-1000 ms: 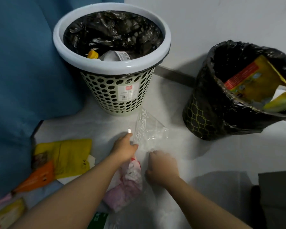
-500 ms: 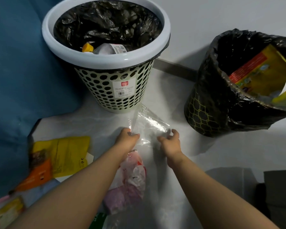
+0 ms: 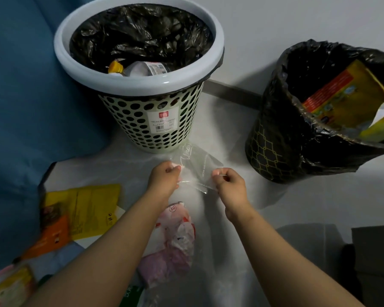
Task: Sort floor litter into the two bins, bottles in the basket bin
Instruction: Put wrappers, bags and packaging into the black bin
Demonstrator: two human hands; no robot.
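- Several wrappers, among them a yellow packet [image 3: 91, 207], are left on the floor at eight o'clock.
- At centre, the clear plastic bag [image 3: 197, 167] is now pinched at its left edge by the left hand [image 3: 164, 178] and at its right by the right hand [image 3: 230, 185], which was fisted on the floor a second ago.
- No bottle is held, so the black-lined bin [image 3: 273, 151] at two o'clock is judged the destination, not the basket bin [image 3: 151, 127] at twelve.

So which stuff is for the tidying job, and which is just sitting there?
For the job: clear bag, pinched by left hand and right hand; basket bin; black-lined bin; yellow packet and pink wrapper on the floor.
Just there: blue fabric on the left; grey box at lower right.
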